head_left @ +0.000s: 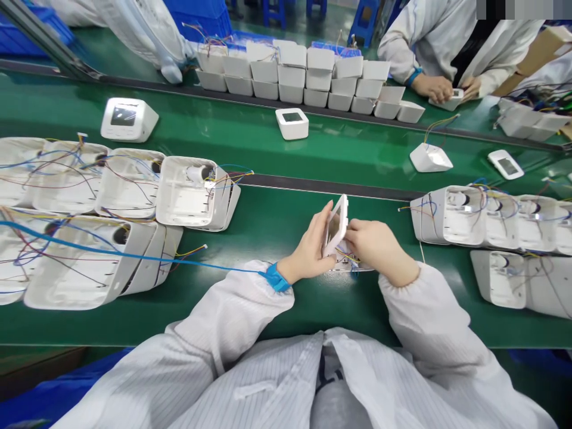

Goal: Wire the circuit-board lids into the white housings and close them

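Tilted up on its edge, a white front panel with a dark screen (336,226) rests in my left hand (308,247), thumb below and fingers along its far side. My right hand (375,245) is closed behind the panel, fingertips pinched near its back edge. What those fingertips hold is hidden. Under both hands lies a white housing with thin coloured wires (351,262), mostly covered by the panel and my right hand. A blue wrist strap (276,277) circles my left wrist, its blue cord running off to the left.
Open white housings with wires stand in rows at left (187,193) and right (465,214). A belt (214,140) beyond carries several white units. Past it, stacked housings (290,74) line a ledge, and a co-worker's hands (433,89) hold a small white part.
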`<state>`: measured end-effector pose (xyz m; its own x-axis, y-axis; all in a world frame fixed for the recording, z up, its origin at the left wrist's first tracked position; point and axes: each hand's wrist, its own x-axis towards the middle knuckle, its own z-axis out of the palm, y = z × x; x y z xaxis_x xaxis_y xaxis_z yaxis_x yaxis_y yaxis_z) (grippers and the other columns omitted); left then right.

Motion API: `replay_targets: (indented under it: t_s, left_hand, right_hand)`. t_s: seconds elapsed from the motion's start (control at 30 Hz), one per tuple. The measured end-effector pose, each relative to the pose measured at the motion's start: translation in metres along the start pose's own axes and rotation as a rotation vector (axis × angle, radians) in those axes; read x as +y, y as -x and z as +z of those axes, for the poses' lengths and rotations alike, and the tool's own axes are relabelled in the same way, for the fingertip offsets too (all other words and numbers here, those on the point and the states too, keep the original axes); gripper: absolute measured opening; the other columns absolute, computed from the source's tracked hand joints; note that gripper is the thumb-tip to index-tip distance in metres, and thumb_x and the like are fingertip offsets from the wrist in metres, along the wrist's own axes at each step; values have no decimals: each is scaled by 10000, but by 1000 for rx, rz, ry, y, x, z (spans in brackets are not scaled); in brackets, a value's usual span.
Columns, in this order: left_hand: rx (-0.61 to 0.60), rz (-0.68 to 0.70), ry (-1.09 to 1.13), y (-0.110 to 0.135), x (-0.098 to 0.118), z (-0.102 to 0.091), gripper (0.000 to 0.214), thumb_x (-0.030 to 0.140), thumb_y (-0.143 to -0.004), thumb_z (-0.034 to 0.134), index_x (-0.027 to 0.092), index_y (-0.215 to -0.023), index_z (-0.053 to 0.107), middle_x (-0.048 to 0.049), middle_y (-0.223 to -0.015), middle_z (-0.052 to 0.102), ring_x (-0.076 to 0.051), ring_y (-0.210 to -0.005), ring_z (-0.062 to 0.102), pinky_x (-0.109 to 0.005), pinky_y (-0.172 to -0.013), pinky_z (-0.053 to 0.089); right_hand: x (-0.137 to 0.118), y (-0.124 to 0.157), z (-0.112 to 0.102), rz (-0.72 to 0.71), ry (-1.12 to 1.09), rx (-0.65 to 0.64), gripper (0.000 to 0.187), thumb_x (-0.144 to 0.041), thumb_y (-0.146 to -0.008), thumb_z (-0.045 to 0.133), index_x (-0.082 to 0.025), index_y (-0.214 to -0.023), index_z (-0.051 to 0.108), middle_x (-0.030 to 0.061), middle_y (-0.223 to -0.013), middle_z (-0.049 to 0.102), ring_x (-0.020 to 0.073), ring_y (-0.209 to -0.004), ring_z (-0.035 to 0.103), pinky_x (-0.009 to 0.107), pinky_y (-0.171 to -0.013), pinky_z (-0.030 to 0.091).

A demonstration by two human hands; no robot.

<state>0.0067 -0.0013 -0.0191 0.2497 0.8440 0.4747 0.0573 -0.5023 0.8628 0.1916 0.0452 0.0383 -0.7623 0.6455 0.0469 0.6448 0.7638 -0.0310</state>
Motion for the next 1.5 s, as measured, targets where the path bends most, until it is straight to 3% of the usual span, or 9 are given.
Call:
replay_targets:
  t_s: [0.1, 0.3, 0.43, 0.83, 1.1, 1.5]
  left_hand:
    - [9, -20, 163, 2, -2, 2, 906, 463, -815, 638, 250, -1532, 127, -165, -1495, 320, -345, -1349, 381, -518, -1133, 295]
    - [61, -98, 307, 7, -10, 3, 864, 593, -798, 630, 205, -1482, 273, -181, -1436, 413, -348, -1310, 440, -509, -1113, 335]
    - [87, -110, 395, 9, -12, 4, 822, 594, -811, 619, 191, -1461, 318, -183, -1407, 452, -345, -1305, 459, -517, -1115, 333]
    - [106, -194, 435, 8, -11, 4, 701, 588, -811, 619, 188, -1365, 463, -160, -1369, 503, -339, -1311, 468, -500, -1115, 346]
    - [75, -227, 419, 9, -14, 0, 661, 593, -793, 625, 168, -1292, 543, -147, -1295, 572, -328, -1247, 511, -480, -1096, 372]
    - [32, -209, 330, 7, -8, -1, 606, 547, -841, 590, 167, -1312, 547, -128, -1228, 630, -309, -1139, 589, -448, -1028, 436]
  right_hand:
    - [-13, -8, 10, 1, 26, -1, 105, -118, -822, 592, -158, -757, 665, 75, -732, 604, 173, -618, 542, 318, -537, 285]
    - [-7, -7, 25, 85, -130, 251, 204, -276, -936, 527, -179, -840, 678, 45, -812, 621, 150, -681, 560, 283, -608, 378]
    - [-3, -7, 31, 69, -275, 321, 245, -323, -966, 532, -211, -853, 718, 33, -816, 661, 153, -775, 606, 273, -690, 434]
    - [-2, -4, 30, 26, -373, 344, 259, -291, -970, 498, -208, -880, 726, 52, -846, 673, 172, -809, 608, 310, -726, 475]
    - [-2, -4, 30, -22, -289, 304, 254, -260, -970, 464, -195, -899, 699, 61, -871, 672, 186, -830, 579, 325, -748, 457]
    - [-3, -5, 31, -42, -137, 339, 320, -268, -962, 461, -182, -713, 642, 30, -670, 547, 164, -653, 457, 312, -598, 312]
